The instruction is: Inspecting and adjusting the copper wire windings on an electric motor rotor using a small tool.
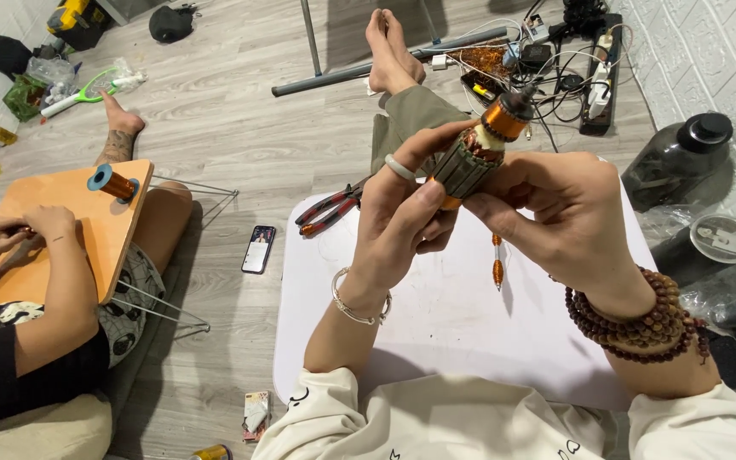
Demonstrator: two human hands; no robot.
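Both my hands hold a motor armature [479, 149] up above a white board [462, 315] on my lap. The armature has a grey slotted core, copper windings and an orange copper end pointing up and to the right. My left hand [406, 213], with a ring and a silver bracelet, grips the core's lower left side. My right hand [555, 213], with brown bead bracelets on the wrist, pinches the core from the right. A thin orange tool [497, 260] lies on the board below the hands.
Red-handled pliers [330, 209] lie at the board's far left corner. A phone [258, 249] rests on the floor. At left another person works at a small orange table [87, 221] with a copper wire spool [114, 182]. Cables and a power strip [598, 81] sit beyond; a dark jug [679, 158] stands right.
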